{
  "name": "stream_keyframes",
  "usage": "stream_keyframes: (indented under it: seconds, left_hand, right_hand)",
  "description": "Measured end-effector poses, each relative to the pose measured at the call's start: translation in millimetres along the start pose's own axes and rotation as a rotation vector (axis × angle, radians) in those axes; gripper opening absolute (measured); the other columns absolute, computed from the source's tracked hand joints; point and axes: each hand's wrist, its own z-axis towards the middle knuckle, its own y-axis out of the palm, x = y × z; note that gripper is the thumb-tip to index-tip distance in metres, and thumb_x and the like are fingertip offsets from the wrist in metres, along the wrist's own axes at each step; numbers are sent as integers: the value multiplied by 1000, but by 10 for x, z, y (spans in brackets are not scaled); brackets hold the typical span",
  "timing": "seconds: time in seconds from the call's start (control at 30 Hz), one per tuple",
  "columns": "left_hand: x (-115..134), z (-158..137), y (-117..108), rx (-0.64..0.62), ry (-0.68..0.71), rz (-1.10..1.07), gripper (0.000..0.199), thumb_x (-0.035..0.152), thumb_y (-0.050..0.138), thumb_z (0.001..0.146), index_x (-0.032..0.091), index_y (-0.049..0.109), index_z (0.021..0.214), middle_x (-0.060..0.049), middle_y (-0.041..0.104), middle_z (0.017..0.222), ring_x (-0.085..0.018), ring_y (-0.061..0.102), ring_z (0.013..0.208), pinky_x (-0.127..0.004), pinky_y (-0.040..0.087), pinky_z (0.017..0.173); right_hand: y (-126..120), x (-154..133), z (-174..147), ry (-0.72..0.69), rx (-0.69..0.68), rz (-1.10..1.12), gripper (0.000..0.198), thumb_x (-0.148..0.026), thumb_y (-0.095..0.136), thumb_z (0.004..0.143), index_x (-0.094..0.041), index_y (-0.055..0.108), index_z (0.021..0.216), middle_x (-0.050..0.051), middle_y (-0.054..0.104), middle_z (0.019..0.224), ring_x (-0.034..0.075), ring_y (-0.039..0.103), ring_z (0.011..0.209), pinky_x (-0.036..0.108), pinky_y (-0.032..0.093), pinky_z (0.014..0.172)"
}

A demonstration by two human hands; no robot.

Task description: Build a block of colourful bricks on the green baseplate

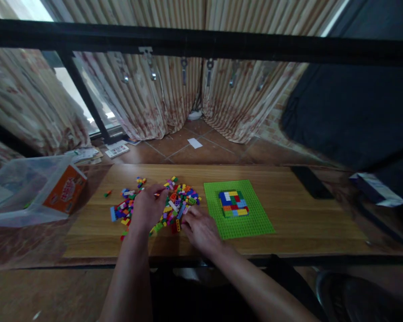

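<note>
A loose pile of small coloured toy bricks (174,203) is spread over the left half of the wooden table. My left hand (149,206) reaches over the middle of this pile, its fingers drawn together; what lies between them is too small to make out. At the pile's right edge is my right hand (201,228), thumb and finger closed at a small pale toy brick (187,209). Right of that hand lies a green studded baseplate (257,221). On it stands a low, roughly square build of multicoloured bricks (234,203), apart from both hands.
A clear plastic bin (23,179) with an orange label stands left of the wooden table (305,228). A dark phone-like slab (311,182) lies at the table's back right. A black metal bar (201,42) with hanging hooks crosses in front of the curtains.
</note>
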Motion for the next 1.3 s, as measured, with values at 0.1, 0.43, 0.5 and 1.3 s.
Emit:
stream_keyframes:
  seconds: [0.1, 0.43, 0.5, 1.3]
  left_hand:
    - [6, 23, 9, -8, -6, 19, 31, 36, 48, 82, 18, 72, 90, -4, 74, 86, -20, 66, 77, -27, 46, 71]
    - [166, 1, 98, -71, 32, 14, 30, 36, 47, 81, 19, 71, 89, -6, 73, 85, -21, 66, 76, -28, 46, 71]
    - [208, 0, 162, -86, 51, 9, 30, 35, 47, 81, 18, 71, 90, -7, 73, 87, -21, 66, 77, -28, 46, 70]
    - [471, -19, 565, -241, 189, 68, 27, 29, 46, 85, 18, 70, 90, -6, 72, 85, -17, 62, 70, -27, 43, 64]
  right_hand:
    - [-60, -23, 16, 11, 51, 65, 7, -16, 55, 86, -20, 60, 82, 5, 60, 91, 19, 55, 92, 31, 44, 81]
    - [-505, 170, -117, 164, 269, 376, 15, -16, 51, 84, -20, 65, 88, 1, 68, 81, 13, 60, 71, 24, 45, 67]
    - [-613, 292, -158, 204, 314, 389, 16, -19, 52, 84, -20, 67, 89, 2, 69, 82, 13, 61, 73, 26, 46, 69]
    - [-952, 1370, -459, 401, 237, 257, 6, -25, 69, 76, -25, 75, 77, 4, 61, 93, 20, 57, 93, 39, 41, 88]
